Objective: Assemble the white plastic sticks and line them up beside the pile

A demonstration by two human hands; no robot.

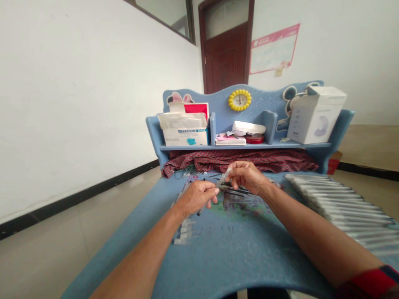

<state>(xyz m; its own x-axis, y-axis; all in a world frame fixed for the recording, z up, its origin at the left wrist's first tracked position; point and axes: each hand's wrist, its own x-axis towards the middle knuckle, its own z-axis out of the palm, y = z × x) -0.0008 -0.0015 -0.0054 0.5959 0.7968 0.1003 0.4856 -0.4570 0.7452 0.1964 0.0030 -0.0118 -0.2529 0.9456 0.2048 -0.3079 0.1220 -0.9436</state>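
Observation:
A clear-barrelled pen (221, 180) slants between my two hands above the blue desk. My left hand (198, 197) is closed around its lower part, and a dark end sticks out below the fingers. At the upper end, my right hand (247, 177) pinches a whitish translucent piece that looks like a pen cap (228, 170). Whether this piece is fully on the barrel I cannot tell. Beneath my hands lie several thin dark pen parts (234, 192), perhaps refills. Left of these, a row of clear caps (186, 233) rests near my left wrist.
To the right lies a large stack of white-and-clear pens (336, 203). A checked cloth (243, 160) is bunched under the shelf (274, 145) at the back. On that shelf stand a mask box (187, 135), a red round tin (254, 139) and a white carton (316, 116).

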